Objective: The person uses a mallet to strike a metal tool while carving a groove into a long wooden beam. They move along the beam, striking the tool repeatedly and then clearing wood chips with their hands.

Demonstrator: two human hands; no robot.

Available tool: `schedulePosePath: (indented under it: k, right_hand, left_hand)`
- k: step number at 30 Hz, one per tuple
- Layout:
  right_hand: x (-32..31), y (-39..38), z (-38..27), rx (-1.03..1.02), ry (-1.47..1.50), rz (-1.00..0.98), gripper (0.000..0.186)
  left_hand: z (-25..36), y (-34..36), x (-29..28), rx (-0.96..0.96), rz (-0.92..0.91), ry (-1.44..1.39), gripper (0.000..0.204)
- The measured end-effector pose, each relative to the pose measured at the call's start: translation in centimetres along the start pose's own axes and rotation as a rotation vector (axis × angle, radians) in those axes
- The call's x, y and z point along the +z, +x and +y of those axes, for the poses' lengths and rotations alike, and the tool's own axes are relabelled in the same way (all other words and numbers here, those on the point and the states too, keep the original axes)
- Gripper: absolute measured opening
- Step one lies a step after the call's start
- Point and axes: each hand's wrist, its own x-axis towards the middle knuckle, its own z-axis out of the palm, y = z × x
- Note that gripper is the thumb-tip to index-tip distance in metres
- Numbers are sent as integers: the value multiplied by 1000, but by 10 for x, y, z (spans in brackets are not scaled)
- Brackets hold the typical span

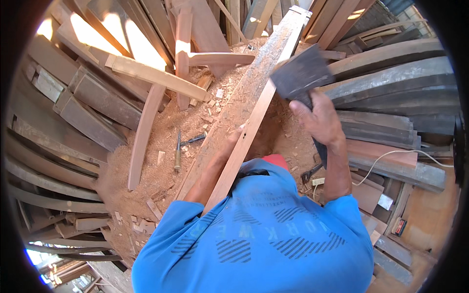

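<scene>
My right hand (320, 119) grips the handle of a dark, broad-headed tool (300, 73). Its flat, wide head is raised by the upper end of a pale wooden strip (249, 136); the pictures do not show whether it is a hatchet or a mallet. My left hand (229, 141) is around that strip, partly hidden behind it, with a fingertip at its edge. The strip slants from against my blue shirt up toward the tool, over a long thick beam (239, 102) strewn with shavings.
Wood shavings (166, 132) cover the floor. To the left lie a chisel (178, 151), a hammer-like tool (194, 139) and a curved board (146, 136). Curved timbers (395, 83) are stacked at right, others (53, 166) at left. A white cord (391, 152) crosses the right side.
</scene>
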Motion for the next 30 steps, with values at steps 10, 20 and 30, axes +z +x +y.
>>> schedulePosePath:
  k: [10,20,30]
  right_hand:
    - [36,15,53,-24,-385,-346,48]
    - [42,19,35,140,-505,-415,45]
    - [55,5,21,229,-457,-376,42]
  left_hand:
    - [20,14,3,63,-8,-132,67]
    - [12,-7,8,-26,-38,-276,69]
    - [-2,-21,13,-171,-120,-502,71]
